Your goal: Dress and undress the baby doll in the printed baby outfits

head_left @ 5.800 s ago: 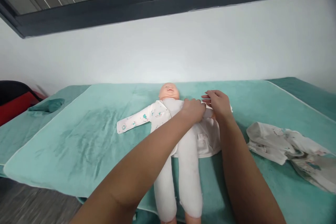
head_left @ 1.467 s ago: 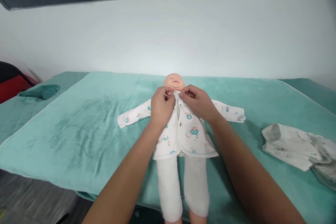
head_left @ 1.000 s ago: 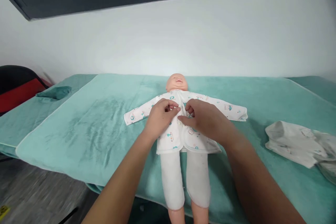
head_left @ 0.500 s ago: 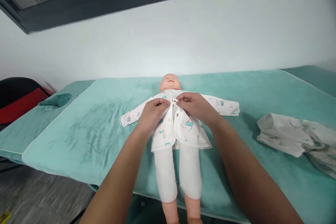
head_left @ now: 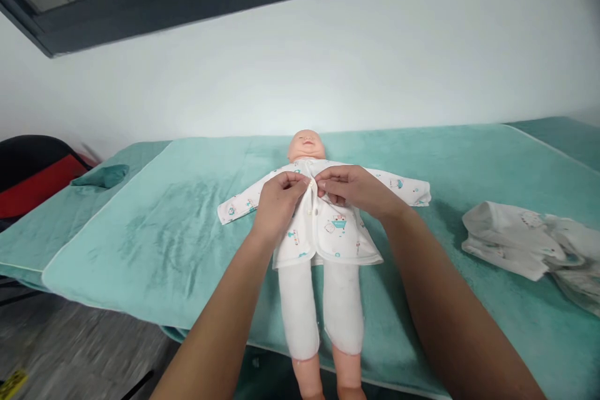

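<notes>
A baby doll lies on its back with its head toward the wall, dressed in a white printed baby jacket. My left hand pinches the left front edge of the jacket at the chest. Opposite it, my right hand pinches the other front edge, the fingertips of both hands almost meeting. Fasteners run down the front below the fingers, and the lower jacket edges hang side by side. The fastener between my fingertips is too small and covered to make out. White cloth covers the doll's upper legs.
A teal cover spreads over the bed under the doll. Folded white printed clothing lies on the right. At the left are a small teal cloth item and a red and black chair. A dark window frame runs along the wall.
The two front edges of the jacket have come closer together, and the right edge lies flatter. Both hands stay at the chest, still pinching. The view has shifted slightly.
</notes>
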`<state>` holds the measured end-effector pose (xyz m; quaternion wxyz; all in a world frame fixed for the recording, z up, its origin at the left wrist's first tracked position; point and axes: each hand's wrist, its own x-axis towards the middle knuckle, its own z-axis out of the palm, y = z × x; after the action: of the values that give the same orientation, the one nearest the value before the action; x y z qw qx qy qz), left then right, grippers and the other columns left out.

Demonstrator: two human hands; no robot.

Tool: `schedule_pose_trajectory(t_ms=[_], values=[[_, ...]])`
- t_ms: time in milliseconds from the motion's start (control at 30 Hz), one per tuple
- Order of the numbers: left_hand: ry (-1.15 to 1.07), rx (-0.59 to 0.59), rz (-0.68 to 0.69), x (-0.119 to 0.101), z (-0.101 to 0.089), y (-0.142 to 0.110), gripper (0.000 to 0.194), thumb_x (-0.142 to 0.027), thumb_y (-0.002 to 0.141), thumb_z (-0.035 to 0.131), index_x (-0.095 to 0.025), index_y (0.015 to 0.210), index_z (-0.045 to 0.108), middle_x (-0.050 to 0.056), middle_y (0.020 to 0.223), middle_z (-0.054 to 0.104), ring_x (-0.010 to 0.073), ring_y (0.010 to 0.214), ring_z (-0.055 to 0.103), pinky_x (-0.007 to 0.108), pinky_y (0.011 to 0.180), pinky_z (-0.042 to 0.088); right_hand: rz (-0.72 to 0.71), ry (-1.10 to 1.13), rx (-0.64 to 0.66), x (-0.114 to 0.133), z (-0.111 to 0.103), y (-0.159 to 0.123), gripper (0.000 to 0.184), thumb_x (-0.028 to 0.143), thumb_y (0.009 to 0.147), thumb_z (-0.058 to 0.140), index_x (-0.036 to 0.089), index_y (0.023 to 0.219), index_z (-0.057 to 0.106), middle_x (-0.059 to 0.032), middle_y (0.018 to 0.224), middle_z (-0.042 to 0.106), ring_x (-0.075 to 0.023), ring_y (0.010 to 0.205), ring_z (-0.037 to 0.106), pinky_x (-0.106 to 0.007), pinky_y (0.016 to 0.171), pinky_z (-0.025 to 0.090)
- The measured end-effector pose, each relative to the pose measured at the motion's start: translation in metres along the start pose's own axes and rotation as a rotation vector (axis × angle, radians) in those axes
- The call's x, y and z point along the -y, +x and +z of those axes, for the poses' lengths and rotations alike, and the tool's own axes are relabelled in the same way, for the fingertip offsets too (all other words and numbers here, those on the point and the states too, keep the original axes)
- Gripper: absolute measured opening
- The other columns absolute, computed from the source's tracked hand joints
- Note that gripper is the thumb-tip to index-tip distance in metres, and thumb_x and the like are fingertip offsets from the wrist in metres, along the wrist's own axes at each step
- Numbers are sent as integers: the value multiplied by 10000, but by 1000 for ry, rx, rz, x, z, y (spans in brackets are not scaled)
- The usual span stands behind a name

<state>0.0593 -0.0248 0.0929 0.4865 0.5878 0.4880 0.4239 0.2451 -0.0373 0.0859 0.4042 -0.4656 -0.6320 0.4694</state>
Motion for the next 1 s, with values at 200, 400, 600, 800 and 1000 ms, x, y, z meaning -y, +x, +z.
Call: schedule_pose_trajectory(t_ms=[200, 400, 600, 800, 1000], values=[[-39, 3, -2, 2, 1, 0, 183, -326, 731, 718, -172, 822, 684, 31, 745, 683, 148, 667, 595, 256, 593, 423, 3, -33, -36, -2, 4, 2, 161, 323, 807, 640, 203, 898, 695, 4, 762, 641, -103, 583, 483, -260, 545, 376], [45, 2, -8, -7, -2, -4, 191, -361, 767, 691, -169, 759, 692, 7, 657, 630, 114, 581, 502, 245, 544, 373, -69, -199, -144, -2, 16, 5, 157, 351, 772, 673, 212, 838, 639, 48, 700, 578, -115, 634, 501, -263, 591, 376], [90, 34, 3, -10, -3, -5, 190, -337, 726, 715, -174, 822, 723, 32, 739, 683, 151, 671, 577, 250, 580, 418, -129, -280, -142, -4, 16, 5, 155, 353, 781, 651, 212, 840, 628, 72, 627, 503, -108, 590, 447, -268, 578, 333], [98, -80, 38, -3, 3, -5, 155, -250, 705, 668, -180, 835, 717, 9, 724, 672, 128, 630, 554, 253, 591, 417, -68, -183, -93, -6, 11, 6, 182, 327, 773, 649, 215, 917, 655, 60, 675, 538, -109, 601, 469, -263, 575, 353], [-190, -114, -50, 1, 5, -9, 232, -231, 671, 717, -197, 889, 644, -22, 725, 637, 96, 584, 524, 234, 566, 415, -83, -110, -61, -6, 9, 5, 170, 342, 784, 649, 209, 888, 631, 48, 703, 548, -110, 623, 482, -256, 568, 357]])
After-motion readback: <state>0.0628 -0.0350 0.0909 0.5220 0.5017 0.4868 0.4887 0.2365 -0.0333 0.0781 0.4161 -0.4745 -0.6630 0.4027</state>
